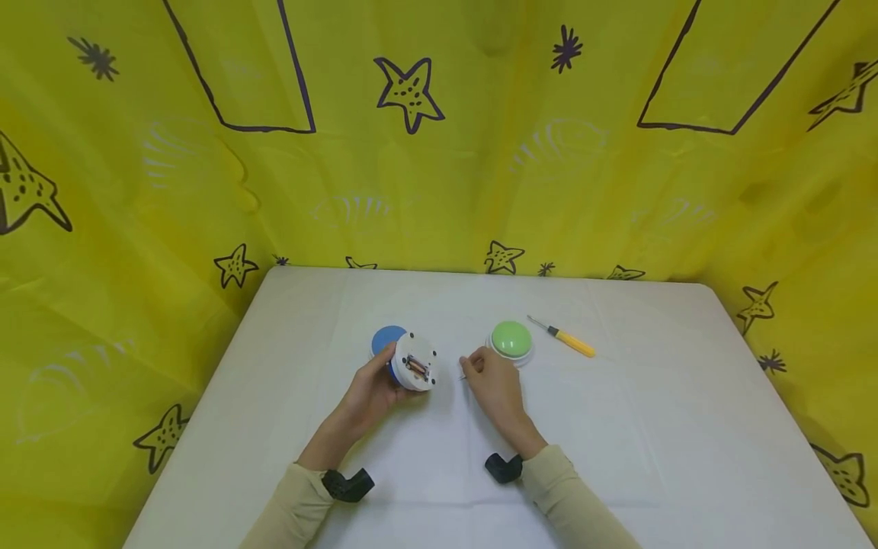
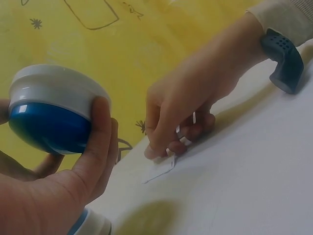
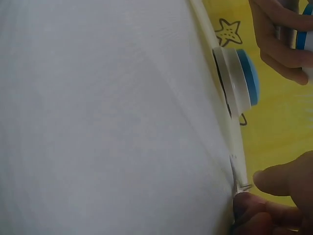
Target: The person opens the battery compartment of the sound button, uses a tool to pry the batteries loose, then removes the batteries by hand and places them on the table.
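My left hand [image 1: 370,398] holds a blue-domed push button [image 1: 424,380] tipped over, its white base facing up. The base has an open battery compartment with batteries [image 1: 414,365] inside. To its right, my right hand [image 1: 499,385] is low over the table, thumb and fingertips pinching a thin white battery cover [image 2: 160,173] by its edge. The left wrist view shows the held button's glossy blue dome [image 2: 51,128] pointing down between my fingers. A second blue button [image 1: 386,336] stands on the table behind the left hand, partly hidden.
A green push button [image 1: 511,338] stands just beyond my right hand. Right of it lies a screwdriver [image 1: 575,342] with a yellow handle, its shaft toward the green button. The white-covered table [image 1: 617,427] meets yellow patterned curtains [image 1: 466,183] at the back and sides.
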`<state>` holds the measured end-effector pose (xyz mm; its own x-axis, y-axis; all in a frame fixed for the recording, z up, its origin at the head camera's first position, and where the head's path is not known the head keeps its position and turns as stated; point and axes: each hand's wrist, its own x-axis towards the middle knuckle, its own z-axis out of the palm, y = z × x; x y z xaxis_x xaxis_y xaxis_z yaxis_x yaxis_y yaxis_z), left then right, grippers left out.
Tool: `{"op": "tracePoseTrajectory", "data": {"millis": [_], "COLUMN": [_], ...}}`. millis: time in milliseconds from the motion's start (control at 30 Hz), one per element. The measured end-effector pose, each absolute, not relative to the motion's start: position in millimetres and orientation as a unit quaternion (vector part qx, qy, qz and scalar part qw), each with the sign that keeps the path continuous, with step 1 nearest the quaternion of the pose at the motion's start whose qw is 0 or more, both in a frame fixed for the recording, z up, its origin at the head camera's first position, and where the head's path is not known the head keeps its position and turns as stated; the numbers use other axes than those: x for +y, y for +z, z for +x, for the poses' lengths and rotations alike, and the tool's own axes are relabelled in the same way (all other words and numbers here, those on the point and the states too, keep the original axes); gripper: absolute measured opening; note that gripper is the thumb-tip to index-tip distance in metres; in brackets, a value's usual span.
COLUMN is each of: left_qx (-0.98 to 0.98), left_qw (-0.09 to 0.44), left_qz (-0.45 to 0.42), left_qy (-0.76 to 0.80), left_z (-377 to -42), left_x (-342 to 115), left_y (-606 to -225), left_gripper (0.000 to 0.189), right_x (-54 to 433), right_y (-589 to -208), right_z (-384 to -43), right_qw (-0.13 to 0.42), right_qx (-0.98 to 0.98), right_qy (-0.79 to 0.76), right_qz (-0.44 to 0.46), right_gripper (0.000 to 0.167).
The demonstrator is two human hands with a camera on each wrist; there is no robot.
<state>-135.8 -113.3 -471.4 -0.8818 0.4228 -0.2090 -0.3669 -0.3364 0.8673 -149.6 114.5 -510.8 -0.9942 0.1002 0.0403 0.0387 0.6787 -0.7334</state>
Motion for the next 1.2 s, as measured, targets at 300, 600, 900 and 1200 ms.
{"op": "tracePoseTrajectory", "data": {"millis": [300,600,900,1200], "left_qx": [0.529,0.533,0.532,0.53], "left_qw": [0.244,0.24,0.25,0.262], "left_qz": [0.03,0.033,0.032,0.044], "left_qy": [0.812,0.81,0.808,0.805], "left_z": [-136.4,-136.0,-138.2,-141.0], "left_x": [-113.8,-113.3,-114.3,-112.3], "left_y": [-472.5,-470.6,-472.7,-474.6], "left_gripper": [0.059,0.063,0.062,0.065], "right_x": [112.8,117.9,138.9,171.3], "right_y": [-506.9,-505.3,-494.4,-490.5], "right_z": [-149.8,-143.5,-134.2,-142.3], "right_qw": [0.02,0.033,0.079,0.188], "right_qx": [-0.923,-0.914,-0.89,-0.848], "right_qy": [0.384,0.405,0.432,0.439], "right_qz": [-0.026,-0.006,0.123,0.232], "right_gripper": [0.018,0.017,0.02,0.024]}}
